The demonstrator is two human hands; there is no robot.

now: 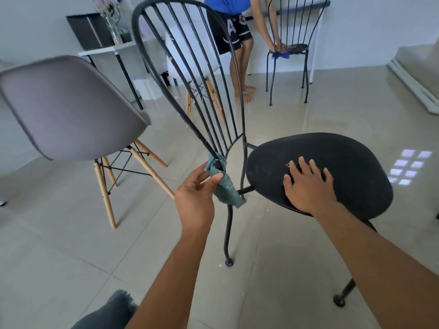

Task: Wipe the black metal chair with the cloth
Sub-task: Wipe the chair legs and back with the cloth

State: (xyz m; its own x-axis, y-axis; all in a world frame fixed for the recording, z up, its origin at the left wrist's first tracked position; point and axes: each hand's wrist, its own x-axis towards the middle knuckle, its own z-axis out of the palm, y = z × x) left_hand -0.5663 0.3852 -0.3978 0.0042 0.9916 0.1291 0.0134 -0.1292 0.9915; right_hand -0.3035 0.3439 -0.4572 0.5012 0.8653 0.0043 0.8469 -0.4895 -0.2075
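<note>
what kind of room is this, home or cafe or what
Probably a home dining or living area, though a small cafe is possible: glossy beige tiled floor, a grey plastic shell chair with wooden legs, and a white side table holding a glass vase of flowers.

black chair, teal cloth, grey chair

The metal chair stands in the middle of the floor, its backrest to the left of its seat. The right hand lies flat on the seat, while the left hand holds the cloth around the backrest's lower frame, just left of the seat. A shell chair stands to the left, and behind are a second metal chair with another person bent over it and a tabletop carrying a vase.
</note>
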